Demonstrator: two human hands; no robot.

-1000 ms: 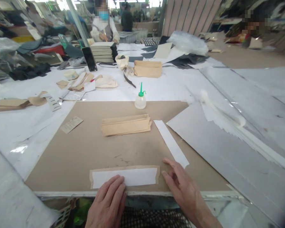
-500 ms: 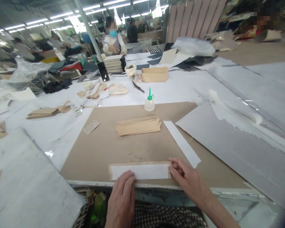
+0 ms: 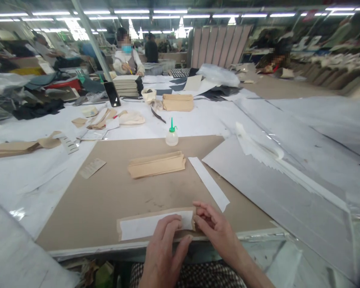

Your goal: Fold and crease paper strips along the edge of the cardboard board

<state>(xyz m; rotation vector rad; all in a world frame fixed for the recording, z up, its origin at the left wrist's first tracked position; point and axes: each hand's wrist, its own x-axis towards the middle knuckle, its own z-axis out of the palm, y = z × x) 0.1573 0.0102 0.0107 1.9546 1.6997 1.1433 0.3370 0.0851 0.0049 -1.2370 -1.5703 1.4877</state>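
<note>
Near the table's front edge lies a tan strip [image 3: 118, 229] with a narrower white strip [image 3: 141, 229] on top of it, leaving a tan border around. My left hand [image 3: 167, 244] rests its fingertips on the right part of the white strip, thumb spread away, gripping nothing. At the strip's right end, my right hand [image 3: 214, 224] has thumb and forefinger at the tan edge and seems to pinch it; its other fingers are curled. Beyond lie a stack of tan strips [image 3: 156, 165] and a separate white strip [image 3: 209, 184].
A brown board [image 3: 114, 196] covers the work area. On it stand a green-tipped bottle [image 3: 172, 138] and, at left, a small marked card [image 3: 92, 168]. Large grey sheets [image 3: 276, 192] lie at right. A phone [image 3: 111, 94] leans at the back, near a masked co-worker [image 3: 127, 56].
My view has turned to the right. My left hand has slid along the strip towards its right end, nearer my right hand, and its thumb is now spread. My right hand stays at that end.
</note>
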